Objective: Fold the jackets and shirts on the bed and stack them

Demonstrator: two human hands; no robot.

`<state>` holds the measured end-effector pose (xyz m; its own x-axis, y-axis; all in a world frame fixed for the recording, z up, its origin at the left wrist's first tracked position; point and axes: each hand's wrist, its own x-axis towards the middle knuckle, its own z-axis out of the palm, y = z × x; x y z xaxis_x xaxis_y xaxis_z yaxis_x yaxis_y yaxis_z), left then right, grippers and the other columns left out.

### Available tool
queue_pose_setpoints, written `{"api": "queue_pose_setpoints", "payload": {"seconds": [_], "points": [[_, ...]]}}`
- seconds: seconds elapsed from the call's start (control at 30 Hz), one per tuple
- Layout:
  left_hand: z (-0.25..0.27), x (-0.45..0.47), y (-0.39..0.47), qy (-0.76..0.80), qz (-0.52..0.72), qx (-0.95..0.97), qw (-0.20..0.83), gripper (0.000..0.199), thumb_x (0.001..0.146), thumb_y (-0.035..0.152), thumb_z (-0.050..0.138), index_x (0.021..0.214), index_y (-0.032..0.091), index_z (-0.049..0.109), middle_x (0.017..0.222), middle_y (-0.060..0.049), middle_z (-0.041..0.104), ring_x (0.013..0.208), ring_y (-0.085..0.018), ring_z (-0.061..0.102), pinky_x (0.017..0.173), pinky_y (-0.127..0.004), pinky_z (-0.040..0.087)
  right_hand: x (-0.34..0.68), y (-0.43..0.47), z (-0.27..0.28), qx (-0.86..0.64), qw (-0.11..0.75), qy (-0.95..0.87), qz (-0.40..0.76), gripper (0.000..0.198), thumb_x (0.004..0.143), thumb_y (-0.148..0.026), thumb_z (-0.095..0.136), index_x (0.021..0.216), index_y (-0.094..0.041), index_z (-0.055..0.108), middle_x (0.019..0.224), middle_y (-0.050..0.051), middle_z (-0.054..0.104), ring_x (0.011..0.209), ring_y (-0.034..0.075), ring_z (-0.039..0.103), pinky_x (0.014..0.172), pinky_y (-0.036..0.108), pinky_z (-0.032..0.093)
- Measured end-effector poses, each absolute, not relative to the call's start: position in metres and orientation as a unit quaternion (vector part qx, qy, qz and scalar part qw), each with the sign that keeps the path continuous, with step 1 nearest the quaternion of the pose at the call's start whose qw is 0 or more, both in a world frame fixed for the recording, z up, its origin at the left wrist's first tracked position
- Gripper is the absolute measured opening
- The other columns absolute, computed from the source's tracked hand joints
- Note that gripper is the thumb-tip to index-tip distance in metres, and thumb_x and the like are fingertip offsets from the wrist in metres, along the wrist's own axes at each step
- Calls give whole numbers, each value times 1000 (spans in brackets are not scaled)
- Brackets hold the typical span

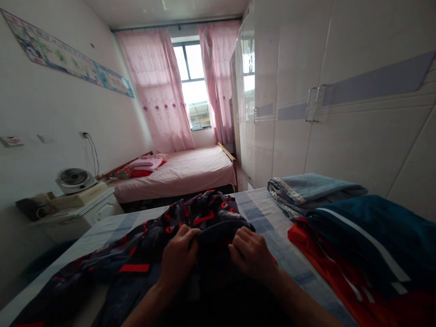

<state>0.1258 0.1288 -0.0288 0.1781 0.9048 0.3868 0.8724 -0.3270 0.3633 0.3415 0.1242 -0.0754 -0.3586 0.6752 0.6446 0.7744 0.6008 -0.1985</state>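
Note:
A dark jacket (143, 240) with a red and grey pattern lies spread over the near bed, one sleeve stretching to the lower left. My left hand (180, 252) is closed on the jacket's edge beside its zipper. Closed as well, my right hand (252, 252) grips the dark edge a little to the right. Between both hands the dark cloth is slightly raised. The jacket's lower part is lost in shadow near my body.
Folded clothes lie to the right: a blue-grey cloth (316, 188), a teal garment with a white stripe (368, 231) and a red garment (327, 268). A fan (75, 179) stands on a cabinet (102, 206) at left. Beyond is a pink-covered bed (184, 175); wardrobes (296, 68) line the right.

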Motion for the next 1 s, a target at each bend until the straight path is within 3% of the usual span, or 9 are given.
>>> {"api": "queue_pose_setpoints", "payload": {"seconds": [0.07, 0.2, 0.3, 0.37, 0.43, 0.5, 0.63, 0.77, 1.0], "points": [[-26, 120, 130, 572, 285, 768, 38, 26, 86, 24, 39, 97, 26, 63, 92, -1, 57, 80, -16, 60, 72, -26, 45, 346, 128, -73, -457, 402, -790, -79, 19, 84, -15, 40, 88, -18, 58, 91, 6, 60, 90, 18, 53, 83, 30, 38], [-33, 118, 120, 570, 273, 774, 48, 26, 86, 24, 39, 97, 25, 62, 97, -2, 58, 84, -17, 61, 75, -27, 47, 355, 142, -79, -556, 389, -730, -83, 48, 70, -2, 42, 116, -16, 51, 118, 10, 54, 112, 22, 45, 94, 34, 32], [-45, 119, 103, 572, 222, 788, 51, 32, 81, 24, 47, 111, 28, 56, 107, -3, 57, 88, -19, 61, 74, -29, 48, 360, 147, -87, -595, 335, -729, -53, 46, 68, -1, 44, 111, -18, 55, 111, 9, 57, 109, 22, 46, 92, 33, 30], [-56, 117, 91, 555, 185, 810, 40, 57, 73, 19, 53, 128, 30, 44, 113, -4, 55, 95, -22, 59, 78, -32, 48, 361, 148, -88, -590, 317, -742, -34, 38, 69, -1, 44, 100, -19, 58, 102, 6, 60, 104, 20, 47, 90, 32, 29], [-65, 113, 82, 541, 167, 824, 10, 76, 69, 10, 50, 139, 30, 28, 115, -5, 55, 100, -23, 58, 80, -33, 48, 362, 147, -86, -594, 314, -740, -32, 30, 71, -2, 44, 91, -20, 59, 93, 4, 60, 97, 19, 49, 87, 32, 29], [-68, 109, 77, 538, 181, 823, -36, 79, 68, 2, 40, 141, 28, 22, 112, -7, 56, 100, -22, 58, 79, -31, 49, 363, 146, -82, -619, 315, -718, -52, 24, 72, -3, 44, 84, -19, 57, 86, 4, 59, 90, 19, 50, 82, 31, 29], [-55, 108, 67, 458, 243, 846, -124, 63, 73, 1, 36, 132, 24, 34, 99, -7, 59, 88, -20, 59, 75, -30, 50, 369, 147, -77, -677, 300, -663, -112, 20, 75, -4, 44, 82, -19, 55, 84, 5, 58, 86, 20, 49, 74, 33, 28], [-57, 119, 47, 357, 205, 895, -172, 44, 76, 5, 41, 116, 22, 50, 86, -6, 61, 73, -19, 59, 65, -29, 51, 373, 147, -82, -705, 239, -661, -98, 24, 73, -1, 43, 80, -20, 56, 86, 6, 59, 87, 21, 50, 70, 33, 27], [-77, 137, 23, 291, 217, 922, -132, 26, 83, 13, 44, 106, 16, 55, 79, -6, 62, 64, -18, 58, 54, -27, 50, 380, 147, -91, -721, 223, -650, -91, 27, 78, -1, 36, 83, -19, 56, 87, 6, 60, 84, 19, 54, 68, 31, 30]]}}
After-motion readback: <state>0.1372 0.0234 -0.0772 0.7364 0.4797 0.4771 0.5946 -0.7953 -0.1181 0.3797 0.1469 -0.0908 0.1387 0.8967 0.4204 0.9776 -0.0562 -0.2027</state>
